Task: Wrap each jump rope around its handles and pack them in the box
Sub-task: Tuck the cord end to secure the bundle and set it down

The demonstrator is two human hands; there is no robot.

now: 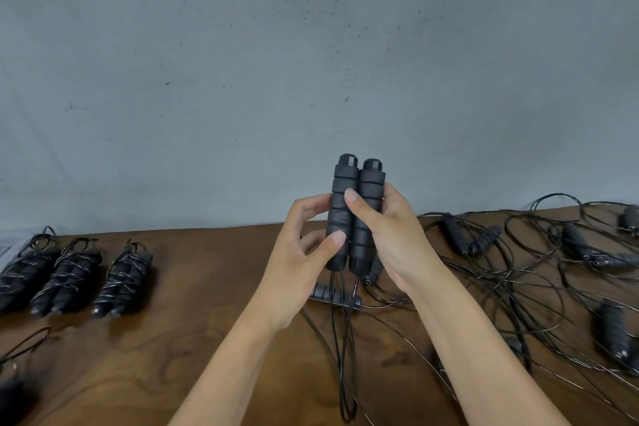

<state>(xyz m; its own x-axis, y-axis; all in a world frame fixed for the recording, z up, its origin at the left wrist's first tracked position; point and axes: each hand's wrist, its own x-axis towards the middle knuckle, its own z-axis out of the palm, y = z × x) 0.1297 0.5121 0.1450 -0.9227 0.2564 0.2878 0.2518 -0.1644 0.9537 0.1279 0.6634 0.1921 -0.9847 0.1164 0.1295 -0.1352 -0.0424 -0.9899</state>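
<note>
Two black foam jump rope handles point(356, 204) stand upright side by side, lifted above the brown wooden table point(193, 328). My left hand point(304, 252) pinches the left handle from the left, thumb on its front. My right hand point(390, 235) grips the right handle from the right, thumb across the front. Their thin black rope point(345, 349) hangs down from the handles' lower ends in a long loop. Three wrapped jump ropes point(72, 280) lie in a row at the table's left. No box is in view.
A tangle of loose ropes with several handles point(539, 280) covers the table's right side. Another handle point(325, 292) lies flat under my hands. A grey wall rises behind the table. A rope loop point(24, 346) lies at the near left edge.
</note>
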